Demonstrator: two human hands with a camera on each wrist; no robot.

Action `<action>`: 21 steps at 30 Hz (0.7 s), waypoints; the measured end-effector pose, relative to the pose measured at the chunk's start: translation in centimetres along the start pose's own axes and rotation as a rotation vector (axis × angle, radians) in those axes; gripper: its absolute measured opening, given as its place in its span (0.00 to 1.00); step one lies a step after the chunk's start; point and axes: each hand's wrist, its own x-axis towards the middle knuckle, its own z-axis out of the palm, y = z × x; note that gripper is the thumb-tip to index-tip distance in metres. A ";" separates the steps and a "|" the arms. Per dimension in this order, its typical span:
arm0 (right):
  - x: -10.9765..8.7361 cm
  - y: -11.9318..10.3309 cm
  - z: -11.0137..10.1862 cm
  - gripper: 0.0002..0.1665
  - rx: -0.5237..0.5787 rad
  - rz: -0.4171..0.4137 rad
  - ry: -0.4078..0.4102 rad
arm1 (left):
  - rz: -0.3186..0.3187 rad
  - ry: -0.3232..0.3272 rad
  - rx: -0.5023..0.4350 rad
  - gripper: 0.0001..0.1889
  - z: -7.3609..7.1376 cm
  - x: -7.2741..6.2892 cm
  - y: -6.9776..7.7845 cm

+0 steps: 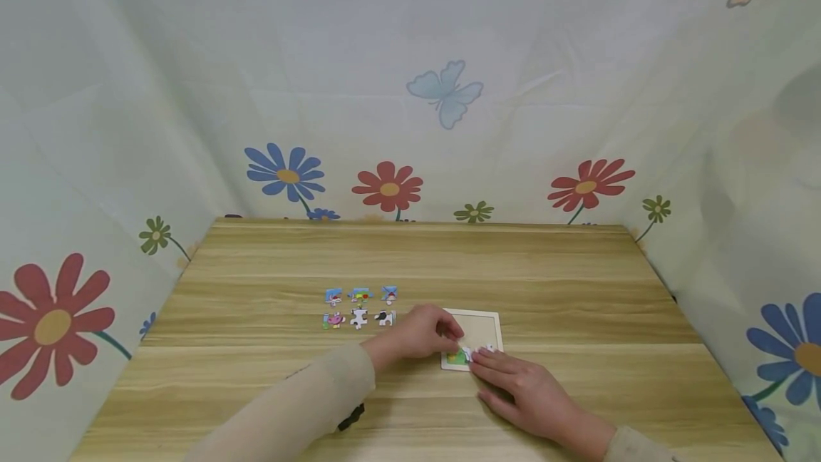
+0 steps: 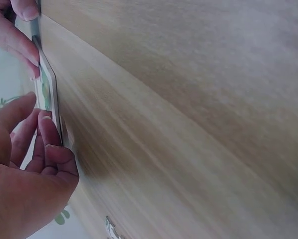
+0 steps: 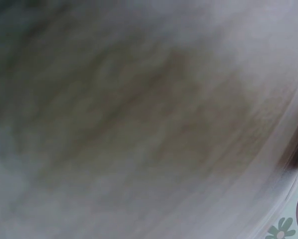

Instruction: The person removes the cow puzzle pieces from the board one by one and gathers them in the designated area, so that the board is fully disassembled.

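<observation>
Wood-grain desk [image 1: 256,255] carrying jigsaw tray [image 1: 478,326] well inside far edge; green jigsaw piece [image 1: 457,358] lying in tray's near-left corner. Left hand [image 1: 420,332] curling loosely there, thumb and fingers apart; right hand [image 1: 522,385] resting straight-fingered alongside.

Smooth wood grain, pale matt board, creased cloth.
Under the fingers of the left hand [image 1: 420,334] and right hand [image 1: 529,387], the table [image 1: 564,291] looks smooth and wood-grained, with a soft sheen; at the fingertips, the frame [image 1: 476,313] has a pale matt rim, wood or card, I can't tell which. Left of the fingers, the puzzle pieces [image 1: 360,295] look paper-faced. Beyond the fingers hangs wrinkled cloth [image 1: 346,34]; behind them, the sleeves [image 1: 340,376] are matt fabric.
</observation>
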 end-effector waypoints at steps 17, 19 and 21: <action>0.1 -0.1 -0.1 0.28 -0.008 0.008 -0.002 | -0.025 0.032 -0.025 0.03 -0.8 0.1 0.5; 0.1 -0.1 -0.1 0.28 -0.007 0.002 0.004 | -0.020 0.024 -0.026 0.03 -0.9 0.1 0.5; 0.1 -0.1 0.0 0.28 -0.003 -0.001 0.009 | -0.021 0.012 -0.030 0.03 -1.1 0.1 0.4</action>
